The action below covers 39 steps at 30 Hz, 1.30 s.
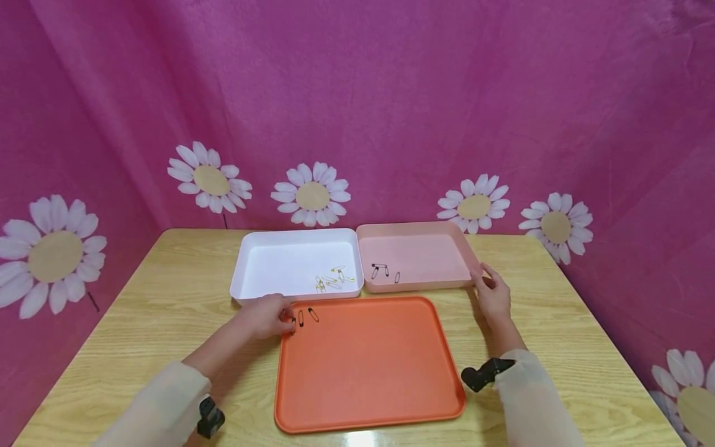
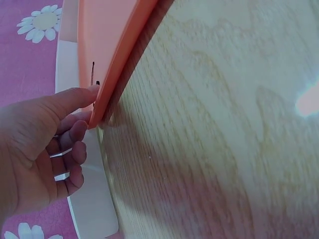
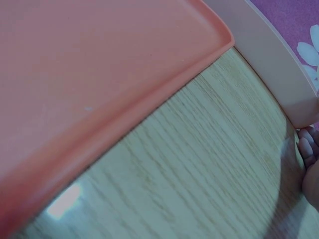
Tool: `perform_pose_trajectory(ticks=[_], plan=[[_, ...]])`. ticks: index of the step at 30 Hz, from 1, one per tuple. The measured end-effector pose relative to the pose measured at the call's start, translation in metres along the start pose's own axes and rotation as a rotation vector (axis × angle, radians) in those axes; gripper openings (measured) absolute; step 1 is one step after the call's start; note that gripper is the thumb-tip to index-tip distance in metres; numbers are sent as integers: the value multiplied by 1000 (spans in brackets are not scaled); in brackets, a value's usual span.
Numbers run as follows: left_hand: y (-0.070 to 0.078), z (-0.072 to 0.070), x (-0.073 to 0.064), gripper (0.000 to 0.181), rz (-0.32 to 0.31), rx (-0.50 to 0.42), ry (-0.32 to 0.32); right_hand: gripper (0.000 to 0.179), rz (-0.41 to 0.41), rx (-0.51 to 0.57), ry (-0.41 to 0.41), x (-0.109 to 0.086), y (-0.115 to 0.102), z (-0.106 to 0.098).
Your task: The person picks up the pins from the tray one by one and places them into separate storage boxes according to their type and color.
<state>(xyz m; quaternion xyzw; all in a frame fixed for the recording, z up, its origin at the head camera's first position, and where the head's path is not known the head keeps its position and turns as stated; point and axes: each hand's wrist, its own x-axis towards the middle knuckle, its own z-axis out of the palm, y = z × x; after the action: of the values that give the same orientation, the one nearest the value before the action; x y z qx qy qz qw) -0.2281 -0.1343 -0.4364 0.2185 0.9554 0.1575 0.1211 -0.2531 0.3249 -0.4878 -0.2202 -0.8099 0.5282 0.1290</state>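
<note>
My left hand (image 1: 270, 315) is at the far left corner of the orange tray (image 1: 368, 366), thumb and forefinger around a black safety pin (image 1: 293, 320) that they partly hide. Two more black safety pins lie just right of the fingertips, one of them a tilted safety pin (image 1: 314, 315). In the left wrist view the thumb (image 2: 82, 98) reaches over the tray's rim while the other fingers curl loosely below. My right hand (image 1: 494, 297) touches the near right corner of the pink tray (image 1: 419, 287); the right wrist view shows only some fingers (image 3: 308, 144) beside that corner.
The white tray (image 1: 279, 267) stands left of the pink one and holds several gold safety pins (image 1: 333, 280). A few black safety pins (image 1: 380, 267) lie in the pink tray. All trays rest on a wooden table (image 1: 564, 347), with a pink flowered curtain (image 1: 391, 112) behind.
</note>
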Motion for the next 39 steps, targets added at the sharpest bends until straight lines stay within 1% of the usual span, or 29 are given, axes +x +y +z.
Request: perform_pose_trajectory(ticks=[3, 9, 14, 19, 22, 26, 32, 35, 37, 39], plan=[[0, 1, -1, 22, -4, -14, -4, 60, 4, -5, -9, -1, -1, 0], [1, 1, -1, 20, -12, -58, -16, 61, 3, -2, -11, -1, -2, -1], [2, 2, -2, 15, -30, -152, -30, 61, 0, -11, -14, 1, 0, 0], [4, 4, -2, 7, -65, -281, -41, 62, 5, -10, -16, 0, 0, -1], [6, 4, -2, 13, -95, -328, -40, 63, 11, -4, -15, 0, 0, -1], [10, 4, -1, 25, -111, -326, -35, 64, 15, 2, -17, 1, -1, -1], [11, 5, 1, 24, -102, -265, -49, 65, 25, 3, -25, 2, -1, -2], [9, 7, 1, 29, -71, -230, -64, 65, 21, 3, -27, 3, 0, -2], [8, 7, 1, 32, -45, -233, -74, 65, 21, 1, -31, 3, 0, -2], [6, 7, 0, 29, -18, -256, -72, 65, 25, 6, -32, 3, 1, -2]])
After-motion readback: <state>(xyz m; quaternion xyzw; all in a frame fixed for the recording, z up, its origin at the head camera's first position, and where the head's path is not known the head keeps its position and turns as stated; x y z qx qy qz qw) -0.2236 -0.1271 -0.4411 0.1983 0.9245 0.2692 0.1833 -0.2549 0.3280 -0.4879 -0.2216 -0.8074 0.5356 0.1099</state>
